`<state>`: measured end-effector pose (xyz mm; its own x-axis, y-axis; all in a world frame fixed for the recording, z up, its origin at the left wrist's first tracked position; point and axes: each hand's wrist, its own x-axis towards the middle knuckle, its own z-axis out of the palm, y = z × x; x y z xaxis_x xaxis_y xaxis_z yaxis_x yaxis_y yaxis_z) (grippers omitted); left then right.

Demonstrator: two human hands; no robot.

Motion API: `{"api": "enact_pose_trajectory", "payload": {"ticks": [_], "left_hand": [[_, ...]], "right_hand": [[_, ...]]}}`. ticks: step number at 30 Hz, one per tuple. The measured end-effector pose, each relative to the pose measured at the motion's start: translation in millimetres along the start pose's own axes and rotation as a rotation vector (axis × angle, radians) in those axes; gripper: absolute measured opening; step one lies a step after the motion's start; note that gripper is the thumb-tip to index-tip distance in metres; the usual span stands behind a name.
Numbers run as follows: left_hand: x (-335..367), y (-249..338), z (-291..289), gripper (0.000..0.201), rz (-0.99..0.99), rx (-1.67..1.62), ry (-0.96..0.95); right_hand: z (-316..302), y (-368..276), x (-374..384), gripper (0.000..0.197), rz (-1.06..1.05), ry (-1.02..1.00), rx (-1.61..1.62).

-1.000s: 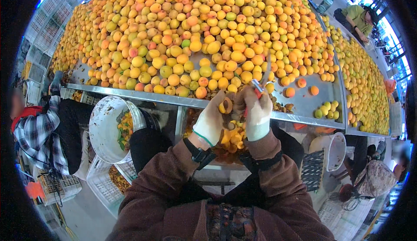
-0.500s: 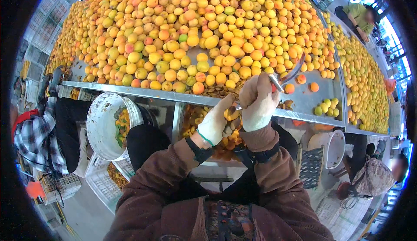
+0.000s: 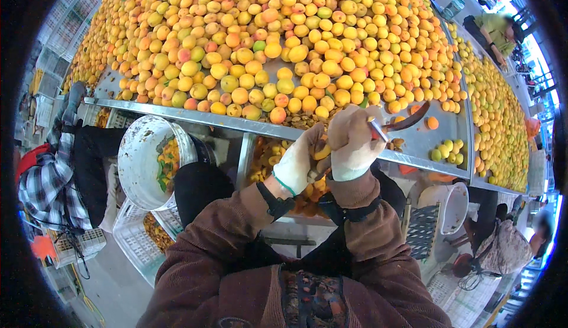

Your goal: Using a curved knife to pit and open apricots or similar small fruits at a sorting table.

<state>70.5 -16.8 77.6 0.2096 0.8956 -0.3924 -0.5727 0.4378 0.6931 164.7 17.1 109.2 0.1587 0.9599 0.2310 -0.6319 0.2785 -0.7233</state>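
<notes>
My left hand (image 3: 296,161), in a white work glove browned at the fingers, is closed on an apricot (image 3: 322,152); only part of the orange flesh shows between the fingers. Right beside it, my right hand (image 3: 353,147), gloved too, grips a knife with a curved blade (image 3: 409,121). The blade points right, away from the fruit, over the table. Both hands are together at the table's front rim, above a container of orange apricot pieces (image 3: 264,165). My right fingers cover most of the handle, and whether they also touch the apricot is hard to see.
Heaped apricots (image 3: 236,32) cover the metal table (image 3: 207,117). A few greenish ones (image 3: 448,152) lie at its right corner. To the left stand a white bucket (image 3: 133,168) and a white crate (image 3: 133,227); a second bucket (image 3: 454,207) is on the right. Other people sit on both sides.
The knife blade has swung from pointing up and right to lying flatter toward the right. My hands have stayed close together. The whole view has shifted slightly.
</notes>
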Motion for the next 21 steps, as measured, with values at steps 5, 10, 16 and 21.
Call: {"api": "enact_pose_trajectory", "payload": {"ticks": [5,10,16,21], "left_hand": [[17,-14,-28,0.032,-0.267,-0.314,-0.213],[7,-14,-28,0.063,0.061,0.208,-0.225],[3,-10,-14,0.032,0.148,0.220,-0.110],[2,-1,-7,0.035,0.048,0.075,-0.060]], "right_hand": [[12,-9,10,0.022,0.072,0.146,-0.021],[13,-10,7,0.022,0.027,0.090,-0.018],[16,-6,3,0.019,-0.013,0.051,-0.063],[9,-6,6,0.022,0.012,0.087,0.001]]}}
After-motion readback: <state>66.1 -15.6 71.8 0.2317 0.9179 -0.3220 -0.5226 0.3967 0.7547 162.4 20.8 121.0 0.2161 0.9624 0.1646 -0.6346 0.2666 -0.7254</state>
